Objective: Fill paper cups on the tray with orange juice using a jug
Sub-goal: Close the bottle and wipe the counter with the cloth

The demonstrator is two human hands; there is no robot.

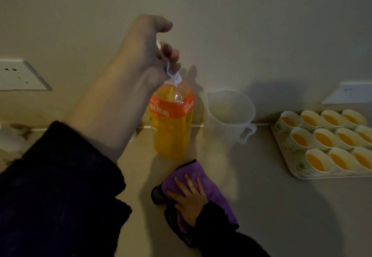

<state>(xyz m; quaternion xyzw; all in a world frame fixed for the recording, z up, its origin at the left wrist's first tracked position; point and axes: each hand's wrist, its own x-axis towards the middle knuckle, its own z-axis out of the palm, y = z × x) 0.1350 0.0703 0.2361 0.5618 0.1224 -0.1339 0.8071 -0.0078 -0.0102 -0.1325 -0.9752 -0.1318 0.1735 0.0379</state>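
Observation:
My left hand [145, 55] grips the white carry handle of a large orange juice bottle [172, 123] and holds it over the counter by the wall. Right of the bottle stands a translucent plastic jug [229, 113], which looks empty, its handle pointing toward me. At the far right a patterned tray [289, 168] carries several paper cups [320, 138], each holding orange juice. My right hand [188, 196] lies flat, fingers spread, pressing a purple cloth [213, 192] onto the counter in front of the bottle.
The pale counter [261, 206] runs along a cream wall. A white wall socket [20, 75] sits at the left and another white plate [350, 93] at the right above the tray. A marbled patch lies at the counter's left end.

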